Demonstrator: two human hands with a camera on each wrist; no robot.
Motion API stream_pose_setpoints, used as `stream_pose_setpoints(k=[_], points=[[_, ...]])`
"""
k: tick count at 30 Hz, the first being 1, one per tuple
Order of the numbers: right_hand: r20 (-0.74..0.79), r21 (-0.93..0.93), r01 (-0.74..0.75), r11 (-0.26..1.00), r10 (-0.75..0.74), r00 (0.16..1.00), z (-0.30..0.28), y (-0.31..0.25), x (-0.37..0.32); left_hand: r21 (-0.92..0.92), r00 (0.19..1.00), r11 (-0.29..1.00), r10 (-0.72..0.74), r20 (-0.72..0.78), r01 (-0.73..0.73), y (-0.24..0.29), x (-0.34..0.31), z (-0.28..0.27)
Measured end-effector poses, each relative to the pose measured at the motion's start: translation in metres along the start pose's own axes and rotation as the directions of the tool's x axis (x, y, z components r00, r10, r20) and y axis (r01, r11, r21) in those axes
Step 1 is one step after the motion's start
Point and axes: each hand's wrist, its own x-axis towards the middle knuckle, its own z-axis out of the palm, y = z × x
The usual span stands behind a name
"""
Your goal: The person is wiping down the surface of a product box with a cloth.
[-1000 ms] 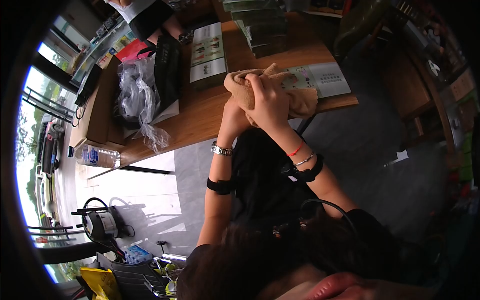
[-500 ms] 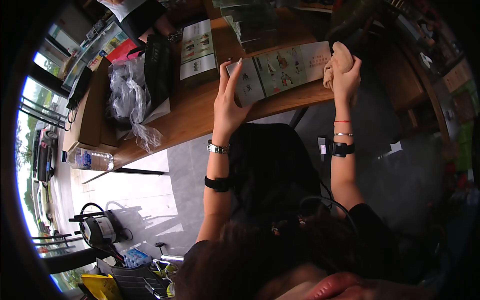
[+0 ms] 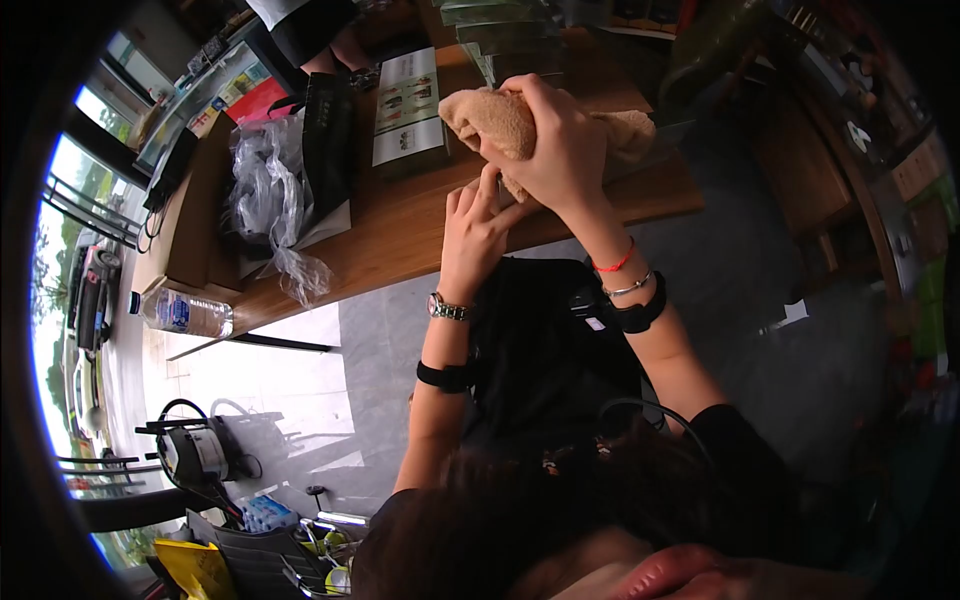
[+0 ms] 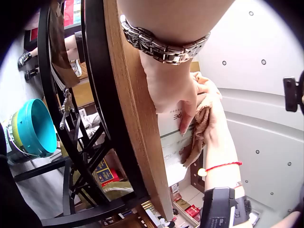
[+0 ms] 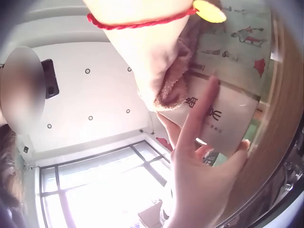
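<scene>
As a person in dark clothing leans over a wooden table (image 3: 390,215), the head view shows the right hand (image 3: 565,150) clutching a bunched tan cloth (image 3: 495,120), fingers curled around its folds, while the left hand (image 3: 475,235) reaches in just below, index finger extended. A silver watch (image 3: 447,308) circles the left wrist and a red cord (image 3: 615,258) the right. Farther along the tabletop lie a printed carton (image 3: 408,105) and a crumpled clear plastic bag (image 3: 262,180), with a stack of packages (image 3: 505,35) at the far side and a water bottle (image 3: 185,312) on its side near a cardboard box (image 3: 185,225). From the left wrist, the printed box (image 4: 173,142) lies on the tabletop at its edge, the left hand over one end and the cloth against its surface; a teal bucket (image 4: 42,127) stands off to the side beyond the table frame. In the right wrist view, the left hand grips the printed box's end, thumb at one edge and a straight finger across the lettering, as the right hand presses the cloth to the printed face, near small painted figures (image 5: 248,37).
</scene>
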Motion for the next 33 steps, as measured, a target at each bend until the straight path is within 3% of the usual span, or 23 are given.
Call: stream_pose_setpoints(k=[5,9,12,14,18,20,21,23,24,25,27,28,29,31,32,33], points=[[0.078,0.012,-0.102,0.995,0.101,0.992,-0.017,0.013,0.003,-0.025,0.999,0.999,0.047,-0.015,-0.047,0.003,0.003,-0.002],[0.037,-0.104,-0.114,0.988,0.118,0.992,-0.038,0.066,0.007,-0.009,1.0,1.0,0.014,-0.026,-0.014,0.008,0.004,-0.001],[0.069,-0.071,-0.225,0.972,0.23,0.971,-0.054,0.108,0.014,0.02,0.999,0.999,0.034,0.003,-0.034,0.01,0.01,-0.014],[0.083,-0.11,-0.255,0.961,0.264,0.961,-0.058,0.108,0.017,-0.107,0.997,0.994,0.024,0.075,-0.016,0.013,0.018,-0.03],[-0.037,-0.176,-0.118,0.977,0.113,0.993,-0.05,0.104,0.007,-0.177,0.995,0.984,0.022,0.097,-0.005,0.005,0.012,-0.022],[-0.013,-0.192,-0.123,0.974,0.123,0.992,-0.051,0.093,0.005,-0.553,0.973,0.821,-0.218,-0.078,0.139,0.009,0.016,-0.012],[0.008,-0.213,-0.132,0.968,0.137,0.991,-0.049,0.087,0.006,-0.552,0.972,0.822,-0.22,-0.079,0.141,0.011,0.018,-0.012],[0.022,-0.218,-0.108,0.97,0.116,0.993,-0.032,0.07,0.005,-0.882,0.847,0.267,-0.482,0.226,0.387,0.015,0.024,-0.013],[0.06,-0.243,-0.089,0.966,0.107,0.992,-0.026,0.046,0.006,-0.799,0.878,0.421,-0.4,0.262,0.43,0.008,0.022,-0.01],[0.102,-0.211,-0.099,0.972,0.123,0.987,-0.017,0.023,0.006,-0.799,0.878,0.417,-0.398,0.268,0.433,0.001,0.018,-0.004],[0.136,-0.069,-0.029,0.997,0.038,0.99,0.011,-0.008,-0.002,-0.672,0.906,0.611,-0.332,0.262,0.419,-0.014,0.002,0.011],[0.141,-0.051,-0.001,0.999,0.008,0.99,0.024,-0.023,-0.008,-0.667,0.838,0.508,-0.303,0.454,0.545,-0.025,-0.007,0.018],[0.108,-0.072,0.045,0.996,-0.037,0.993,0.032,-0.035,-0.012,-0.722,0.92,0.578,-0.319,0.228,0.38,-0.012,-0.009,0.013],[0.176,-0.248,0.107,0.963,-0.064,0.982,0.041,-0.05,-0.017,-0.721,0.908,0.559,-0.327,0.262,0.409,-0.015,-0.011,0.013],[0.175,-0.248,0.105,0.963,-0.062,0.983,0.039,-0.048,-0.016,-0.72,0.895,0.539,-0.34,0.288,0.437,-0.017,-0.013,0.013],[0.179,-0.131,0.045,0.99,-0.021,0.984,0.035,-0.043,-0.014,-0.718,0.881,0.518,-0.353,0.315,0.464,-0.02,-0.015,0.014]])
